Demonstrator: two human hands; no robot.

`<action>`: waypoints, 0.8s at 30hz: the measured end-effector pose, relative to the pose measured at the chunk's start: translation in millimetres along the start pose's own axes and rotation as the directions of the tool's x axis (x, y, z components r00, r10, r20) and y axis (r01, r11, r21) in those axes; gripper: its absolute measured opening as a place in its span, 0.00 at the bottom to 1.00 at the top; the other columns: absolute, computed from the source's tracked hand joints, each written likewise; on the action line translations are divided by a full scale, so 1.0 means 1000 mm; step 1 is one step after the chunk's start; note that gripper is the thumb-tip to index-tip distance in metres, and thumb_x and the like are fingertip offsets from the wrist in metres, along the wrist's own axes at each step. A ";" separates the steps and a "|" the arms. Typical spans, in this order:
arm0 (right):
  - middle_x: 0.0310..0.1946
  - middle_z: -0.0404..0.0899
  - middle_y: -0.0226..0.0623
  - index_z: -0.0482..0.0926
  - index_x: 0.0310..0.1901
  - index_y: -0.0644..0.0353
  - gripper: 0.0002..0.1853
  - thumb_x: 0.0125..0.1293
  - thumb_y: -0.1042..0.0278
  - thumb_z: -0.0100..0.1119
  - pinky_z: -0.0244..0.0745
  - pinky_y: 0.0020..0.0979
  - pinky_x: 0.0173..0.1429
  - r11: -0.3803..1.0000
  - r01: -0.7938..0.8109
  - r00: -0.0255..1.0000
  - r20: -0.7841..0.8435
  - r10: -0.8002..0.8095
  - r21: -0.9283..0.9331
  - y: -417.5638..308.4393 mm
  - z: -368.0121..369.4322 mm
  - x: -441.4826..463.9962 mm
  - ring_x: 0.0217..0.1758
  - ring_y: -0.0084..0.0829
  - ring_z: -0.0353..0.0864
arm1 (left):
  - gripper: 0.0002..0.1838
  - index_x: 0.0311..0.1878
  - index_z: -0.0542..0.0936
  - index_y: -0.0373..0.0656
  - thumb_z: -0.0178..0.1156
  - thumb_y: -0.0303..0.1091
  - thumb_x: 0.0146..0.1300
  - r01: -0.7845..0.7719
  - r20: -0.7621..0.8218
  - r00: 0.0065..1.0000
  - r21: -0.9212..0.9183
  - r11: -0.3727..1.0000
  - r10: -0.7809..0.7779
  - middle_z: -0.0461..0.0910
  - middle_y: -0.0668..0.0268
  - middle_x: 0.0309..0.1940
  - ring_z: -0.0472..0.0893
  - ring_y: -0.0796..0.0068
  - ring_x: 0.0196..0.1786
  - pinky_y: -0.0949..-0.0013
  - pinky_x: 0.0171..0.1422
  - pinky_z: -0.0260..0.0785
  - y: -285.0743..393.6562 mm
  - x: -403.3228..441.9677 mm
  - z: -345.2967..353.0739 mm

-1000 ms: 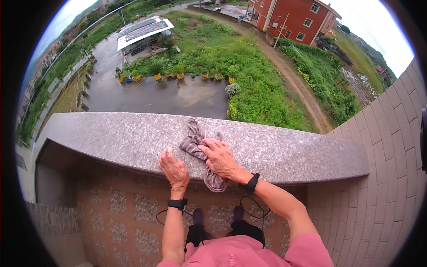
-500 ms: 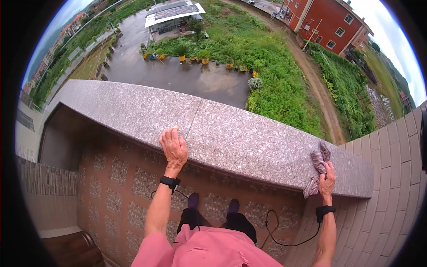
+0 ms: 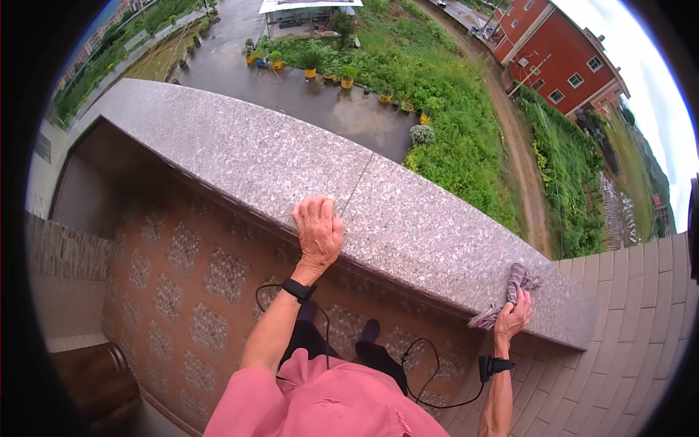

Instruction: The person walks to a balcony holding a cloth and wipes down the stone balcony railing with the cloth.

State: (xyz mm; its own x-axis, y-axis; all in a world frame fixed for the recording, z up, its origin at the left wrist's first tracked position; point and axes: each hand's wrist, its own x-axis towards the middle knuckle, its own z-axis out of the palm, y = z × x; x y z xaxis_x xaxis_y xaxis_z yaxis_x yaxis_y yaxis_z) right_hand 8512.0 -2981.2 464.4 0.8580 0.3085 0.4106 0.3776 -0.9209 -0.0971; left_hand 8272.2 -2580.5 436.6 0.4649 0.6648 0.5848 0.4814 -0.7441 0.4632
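A speckled granite ledge (image 3: 262,156) runs diagonally across the view, with a thin seam near its middle. At its right end, my right hand (image 3: 513,315) grips a striped greyish-brown cloth (image 3: 518,280), its fingers bent over it against the stone. Part of the cloth bunches out left of the hand at the ledge's near edge. My left hand (image 3: 319,231) rests on the near edge just left of the seam, fingers curled together and holding no visible object. Each wrist wears a black band.
A tiled wall (image 3: 633,306) meets the ledge's right end. Below are a patterned stone floor (image 3: 226,273), my feet and a black cable (image 3: 437,368). A brown wooden object (image 3: 95,382) stands lower left. Beyond the ledge lie a wet yard, plants and a red building (image 3: 557,54).
My right hand has carried the cloth from the ledge's middle to its right end. My left hand still rests at the near edge. The view has turned and tilted.
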 end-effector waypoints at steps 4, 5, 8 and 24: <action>0.58 0.70 0.41 0.75 0.55 0.56 0.25 0.52 0.73 0.48 0.62 0.49 0.60 0.984 0.171 0.985 -0.003 -0.171 0.047 -0.090 -0.002 -0.025 0.59 0.46 0.68 | 0.19 0.50 0.72 0.37 0.54 0.29 0.52 -0.015 0.048 0.999 -0.090 0.996 0.019 0.71 0.56 0.47 0.68 0.54 0.55 0.51 0.63 0.55 -0.003 -0.001 -0.007; 0.58 0.70 0.41 0.75 0.55 0.57 0.25 0.52 0.74 0.48 0.62 0.49 0.60 0.970 0.221 0.975 -0.014 -0.221 0.096 -0.112 -0.002 -0.029 0.59 0.45 0.68 | 0.19 0.50 0.72 0.37 0.54 0.29 0.52 -0.050 0.050 0.997 -0.133 0.990 0.057 0.71 0.56 0.47 0.68 0.54 0.55 0.51 0.63 0.55 -0.004 0.000 -0.008; 0.58 0.70 0.41 0.75 0.55 0.57 0.26 0.50 0.74 0.49 0.61 0.48 0.58 0.943 0.302 0.953 -0.013 -0.303 0.140 -0.180 -0.004 -0.042 0.59 0.45 0.68 | 0.18 0.47 0.72 0.37 0.55 0.29 0.51 -0.054 0.074 0.994 -0.301 0.952 0.080 0.70 0.56 0.44 0.68 0.53 0.54 0.52 0.62 0.56 -0.009 0.001 -0.021; 0.57 0.69 0.40 0.75 0.52 0.57 0.25 0.47 0.71 0.55 0.58 0.45 0.58 0.760 0.469 0.857 -0.024 -0.515 0.450 -0.462 0.011 -0.084 0.59 0.41 0.65 | 0.16 0.52 0.72 0.39 0.52 0.29 0.60 0.013 -0.040 0.999 0.244 0.970 -0.003 0.69 0.55 0.49 0.67 0.53 0.56 0.50 0.63 0.56 -0.296 0.107 -0.097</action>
State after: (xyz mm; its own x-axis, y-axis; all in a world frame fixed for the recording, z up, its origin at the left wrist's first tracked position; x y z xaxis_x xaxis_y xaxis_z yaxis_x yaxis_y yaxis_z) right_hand 8269.1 -2578.9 465.1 0.5323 0.7331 0.4233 0.8463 -0.4477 -0.2887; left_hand 8107.2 -2295.8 426.6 0.4329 0.6639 0.6098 0.6541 -0.6968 0.2942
